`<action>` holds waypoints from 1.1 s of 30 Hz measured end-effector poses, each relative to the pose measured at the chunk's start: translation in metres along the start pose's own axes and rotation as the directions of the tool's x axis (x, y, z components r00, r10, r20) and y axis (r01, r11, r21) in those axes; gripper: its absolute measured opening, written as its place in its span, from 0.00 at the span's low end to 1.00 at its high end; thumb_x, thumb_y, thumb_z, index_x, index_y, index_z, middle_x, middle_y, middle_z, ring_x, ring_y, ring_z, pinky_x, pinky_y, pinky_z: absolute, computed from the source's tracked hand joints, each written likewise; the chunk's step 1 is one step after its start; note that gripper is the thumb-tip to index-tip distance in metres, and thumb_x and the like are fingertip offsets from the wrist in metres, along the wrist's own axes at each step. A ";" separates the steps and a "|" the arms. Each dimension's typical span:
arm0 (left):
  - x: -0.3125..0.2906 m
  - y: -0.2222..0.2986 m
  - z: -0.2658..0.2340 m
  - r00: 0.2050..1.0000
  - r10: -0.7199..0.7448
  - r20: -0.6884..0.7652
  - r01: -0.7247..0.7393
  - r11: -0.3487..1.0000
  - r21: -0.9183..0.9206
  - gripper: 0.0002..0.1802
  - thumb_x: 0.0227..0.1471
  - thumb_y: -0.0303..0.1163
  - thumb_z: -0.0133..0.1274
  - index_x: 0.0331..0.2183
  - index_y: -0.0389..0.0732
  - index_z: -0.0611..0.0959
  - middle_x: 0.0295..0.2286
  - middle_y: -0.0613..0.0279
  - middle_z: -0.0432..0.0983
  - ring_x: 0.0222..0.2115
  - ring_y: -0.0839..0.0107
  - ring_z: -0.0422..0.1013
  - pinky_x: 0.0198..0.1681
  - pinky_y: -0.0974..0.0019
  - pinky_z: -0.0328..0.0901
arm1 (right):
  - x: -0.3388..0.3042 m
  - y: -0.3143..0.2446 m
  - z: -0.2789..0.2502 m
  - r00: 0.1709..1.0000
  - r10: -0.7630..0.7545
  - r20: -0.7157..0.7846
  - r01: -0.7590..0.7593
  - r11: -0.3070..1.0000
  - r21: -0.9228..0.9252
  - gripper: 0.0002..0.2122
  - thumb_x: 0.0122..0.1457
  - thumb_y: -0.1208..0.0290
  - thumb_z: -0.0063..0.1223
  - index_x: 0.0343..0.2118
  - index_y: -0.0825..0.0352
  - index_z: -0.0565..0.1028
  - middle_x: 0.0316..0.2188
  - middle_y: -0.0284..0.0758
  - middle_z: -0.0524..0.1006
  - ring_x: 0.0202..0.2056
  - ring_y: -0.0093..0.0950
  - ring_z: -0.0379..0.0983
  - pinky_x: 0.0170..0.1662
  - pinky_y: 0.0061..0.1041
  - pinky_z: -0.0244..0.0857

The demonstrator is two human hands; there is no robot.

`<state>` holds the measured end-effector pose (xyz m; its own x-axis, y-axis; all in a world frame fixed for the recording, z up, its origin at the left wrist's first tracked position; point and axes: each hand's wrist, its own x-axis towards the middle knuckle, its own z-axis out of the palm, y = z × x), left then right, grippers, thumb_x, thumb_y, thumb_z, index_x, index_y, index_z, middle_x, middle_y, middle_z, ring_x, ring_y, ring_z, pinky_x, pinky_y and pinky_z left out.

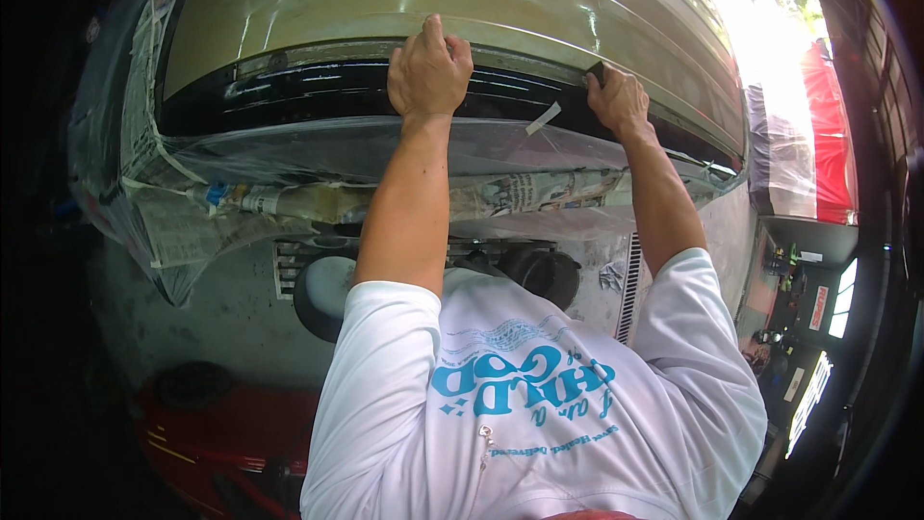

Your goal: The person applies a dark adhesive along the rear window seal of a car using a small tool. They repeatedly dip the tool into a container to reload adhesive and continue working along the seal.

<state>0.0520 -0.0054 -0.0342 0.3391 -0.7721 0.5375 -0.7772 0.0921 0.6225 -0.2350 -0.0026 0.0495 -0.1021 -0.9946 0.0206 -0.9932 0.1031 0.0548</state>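
Note:
In front of me a car roof panel (pixel 366 0), olive-beige and glossy, has a long narrow channel (pixel 337 54) along its near edge, with a shiny black band (pixel 318 87) below. My left hand (pixel 430 72) rests over this channel, fingers curled down and thumb stretched forward. Whatever lies under those fingers is hidden. Farther right along the same edge, my right hand (pixel 621 101) is closed, and a small dark block-like piece (pixel 597 71) shows at its fingertips. A loose-ended strip of pale tape (pixel 544 118) sticks to the black band between both hands.
Clear plastic sheeting (pixel 327 149) and taped newspaper (pixel 539 191) cover the car's side below the edge. Behind my left arm is a round grey-topped object (pixel 327 284); a floor grate (pixel 630 279) runs at right. A red car (pixel 221 433) stands lower left.

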 end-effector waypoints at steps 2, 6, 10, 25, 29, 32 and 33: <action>0.002 0.003 -0.002 1.000 -0.016 0.020 0.016 1.000 -0.023 0.18 0.56 0.35 0.58 0.48 0.42 0.83 0.29 0.57 0.84 0.31 0.55 0.81 0.40 0.53 0.73 | -0.005 0.010 0.000 0.998 0.056 -0.018 -0.056 0.998 -0.029 0.19 0.67 0.53 0.53 0.46 0.66 0.82 0.40 0.54 0.84 0.46 0.55 0.81 0.52 0.52 0.74; 0.000 0.006 -0.003 0.998 0.040 -0.039 -0.039 0.999 0.037 0.14 0.56 0.34 0.58 0.44 0.41 0.82 0.26 0.60 0.83 0.31 0.58 0.80 0.36 0.52 0.71 | -0.013 0.007 0.000 0.997 0.063 -0.050 -0.058 0.994 0.089 0.19 0.66 0.54 0.55 0.45 0.67 0.82 0.40 0.56 0.83 0.45 0.57 0.80 0.50 0.53 0.72; 0.000 0.002 0.001 0.999 0.029 -0.033 -0.028 0.999 0.023 0.18 0.56 0.35 0.57 0.47 0.42 0.83 0.28 0.58 0.84 0.31 0.56 0.81 0.39 0.52 0.72 | 0.002 -0.012 0.006 0.988 -0.157 0.002 0.156 0.985 0.071 0.19 0.67 0.53 0.54 0.44 0.66 0.81 0.36 0.53 0.84 0.45 0.55 0.81 0.50 0.52 0.73; 0.000 0.002 0.000 1.000 0.014 -0.006 -0.014 1.000 0.012 0.17 0.56 0.35 0.58 0.47 0.40 0.82 0.27 0.60 0.84 0.32 0.59 0.80 0.38 0.53 0.71 | 0.011 0.012 -0.003 0.994 -0.073 0.077 0.067 0.995 0.070 0.22 0.66 0.52 0.57 0.41 0.73 0.81 0.40 0.56 0.83 0.48 0.56 0.79 0.53 0.50 0.70; 0.001 0.003 -0.001 1.000 -0.011 0.003 0.011 1.000 -0.017 0.19 0.55 0.36 0.58 0.49 0.41 0.83 0.25 0.62 0.83 0.29 0.58 0.80 0.41 0.54 0.72 | 0.011 0.027 -0.015 0.992 -0.008 0.123 0.006 1.000 0.010 0.22 0.66 0.53 0.57 0.45 0.72 0.81 0.43 0.58 0.82 0.50 0.56 0.78 0.56 0.50 0.70; 0.002 0.004 -0.001 1.000 -0.010 -0.015 0.010 0.999 -0.035 0.19 0.55 0.36 0.58 0.48 0.41 0.83 0.25 0.62 0.83 0.29 0.58 0.80 0.40 0.54 0.72 | 0.007 0.031 -0.015 0.997 -0.027 0.075 0.025 1.000 0.015 0.21 0.65 0.54 0.57 0.45 0.73 0.80 0.43 0.58 0.82 0.50 0.56 0.78 0.55 0.50 0.70; 0.002 0.004 0.000 1.000 -0.013 -0.020 0.012 1.000 -0.018 0.20 0.55 0.37 0.58 0.49 0.41 0.83 0.25 0.62 0.83 0.29 0.58 0.80 0.40 0.54 0.72 | 0.006 0.029 -0.013 0.996 -0.062 0.057 0.061 0.998 0.034 0.22 0.65 0.54 0.57 0.45 0.73 0.80 0.43 0.58 0.82 0.50 0.56 0.78 0.54 0.50 0.70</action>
<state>0.0497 -0.0069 -0.0307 0.3595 -0.7602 0.5411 -0.7631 0.0942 0.6394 -0.2640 -0.0052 0.0645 -0.0429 -0.9983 -0.0394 -0.9989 0.0420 0.0219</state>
